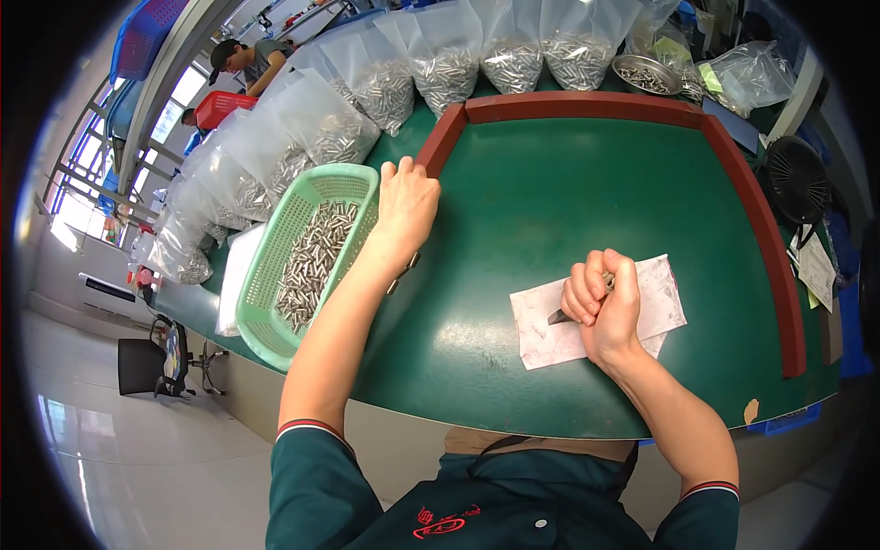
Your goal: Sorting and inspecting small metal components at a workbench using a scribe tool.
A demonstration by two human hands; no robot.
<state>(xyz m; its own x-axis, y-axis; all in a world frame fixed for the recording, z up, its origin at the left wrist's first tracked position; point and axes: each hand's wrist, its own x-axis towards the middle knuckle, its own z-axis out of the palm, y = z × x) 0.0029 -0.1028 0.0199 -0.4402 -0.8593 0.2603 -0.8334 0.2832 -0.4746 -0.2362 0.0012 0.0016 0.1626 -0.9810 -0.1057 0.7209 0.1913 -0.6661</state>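
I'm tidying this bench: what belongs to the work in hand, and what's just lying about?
Apparently in use:
green perforated plastic basket with silvery metal cylinders, by left hand
whitish rectangular sheet under right hand
small grey object in right hand

Apparently lying about:
round black fan
crumpled clear plastic bag

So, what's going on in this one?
The person's left hand, fingers curled, is at the right rim of a pale-green perforated plastic basket holding small silvery metal cylinders; whether it grips the rim is unclear. The right hand is closed around a mostly hidden object with a dark pointed tip, over a stained whitish cloth or paper sheet on the green tabletop. Translucent plastic bags of similar metal pieces stand beyond.
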